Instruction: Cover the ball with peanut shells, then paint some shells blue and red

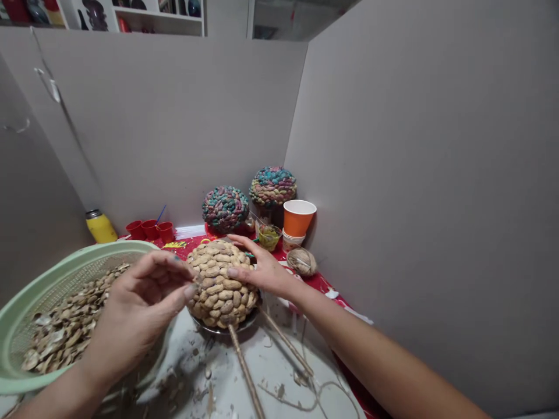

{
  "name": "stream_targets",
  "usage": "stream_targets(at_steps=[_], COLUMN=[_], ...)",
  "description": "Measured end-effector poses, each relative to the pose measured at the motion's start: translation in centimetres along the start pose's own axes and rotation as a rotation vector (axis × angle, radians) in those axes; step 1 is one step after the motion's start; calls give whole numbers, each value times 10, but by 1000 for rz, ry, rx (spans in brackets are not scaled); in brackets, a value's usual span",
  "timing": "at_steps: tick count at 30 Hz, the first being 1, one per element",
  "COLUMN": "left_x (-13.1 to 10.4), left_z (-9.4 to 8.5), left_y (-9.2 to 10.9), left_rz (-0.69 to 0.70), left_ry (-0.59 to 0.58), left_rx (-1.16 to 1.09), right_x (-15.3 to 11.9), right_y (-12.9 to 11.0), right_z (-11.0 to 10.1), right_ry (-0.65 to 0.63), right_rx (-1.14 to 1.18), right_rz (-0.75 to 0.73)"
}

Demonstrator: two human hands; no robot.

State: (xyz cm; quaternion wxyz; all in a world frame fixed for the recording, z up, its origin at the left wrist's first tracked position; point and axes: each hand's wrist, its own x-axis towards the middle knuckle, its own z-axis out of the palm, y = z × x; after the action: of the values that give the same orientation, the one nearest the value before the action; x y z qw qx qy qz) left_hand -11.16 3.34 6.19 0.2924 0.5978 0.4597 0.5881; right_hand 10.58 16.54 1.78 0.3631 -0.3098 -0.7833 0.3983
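At the centre, a rounded ball (217, 285) scaled with rough, ridged tan peanut shells sits in a shallow dark bowl (222, 331); two slim brown rods (245, 372) point from it toward about 5 o'clock, the nearer one's long axis running 11 to 5. The right hand (268, 270), thumb and fingers spread apart, rests on its 2 o'clock side; the left hand (151, 297) curls at 9 o'clock, whether pinching anything I cannot tell.
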Motion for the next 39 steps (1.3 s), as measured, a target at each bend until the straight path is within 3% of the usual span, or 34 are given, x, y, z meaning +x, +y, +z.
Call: stream_targets(at_steps=[6,9,13,23,39], left_x=[-2,0,2,8,2], left_z=[17,23,27,30,32], left_y=[-15,-17,-18,-28,-39], left_rz=[381,530,628,751,749], left_ry=[-62,-74,-65,-80,-66], left_rx=[505,611,696,783,856], right_x=[-6,-5,-5,-6,-9], right_y=[-3,-2,-1,0,5], right_z=[4,4,4,5,7], right_ry=[46,52,53,62,80], right_rx=[-15,-3,6,-18,0], right_rz=[8,-9,-11,-12,-7])
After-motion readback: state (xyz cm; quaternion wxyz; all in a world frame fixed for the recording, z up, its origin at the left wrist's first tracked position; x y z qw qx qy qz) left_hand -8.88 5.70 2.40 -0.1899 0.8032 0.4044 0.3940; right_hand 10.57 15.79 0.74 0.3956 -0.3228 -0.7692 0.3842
